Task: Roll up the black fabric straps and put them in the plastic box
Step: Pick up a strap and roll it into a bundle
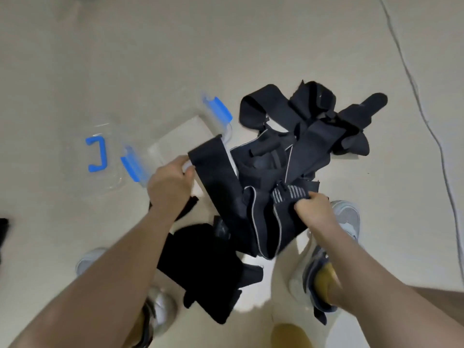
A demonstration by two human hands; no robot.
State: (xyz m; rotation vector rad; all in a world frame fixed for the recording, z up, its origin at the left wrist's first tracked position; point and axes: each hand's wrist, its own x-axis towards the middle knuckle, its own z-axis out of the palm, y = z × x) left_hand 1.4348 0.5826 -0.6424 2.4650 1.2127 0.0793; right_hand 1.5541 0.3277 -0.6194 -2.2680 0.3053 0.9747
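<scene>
Both hands on black straps, over the floor [226, 46], mid-frame.
My left hand [170, 183]: fingers curled on the end of a wide black strap [216, 177], which overlaps the clear plastic box [175, 136] with blue clips [218, 109], centre left. My right hand [315, 213]: fingers pinched tight on a striped strap end [288, 193]. The tangled strap pile [316, 126] lies just right of the box.

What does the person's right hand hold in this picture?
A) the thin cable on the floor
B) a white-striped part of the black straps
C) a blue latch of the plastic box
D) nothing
B: the right hand pinches the black straps at a white-striped part, away from the plastic box.
</scene>
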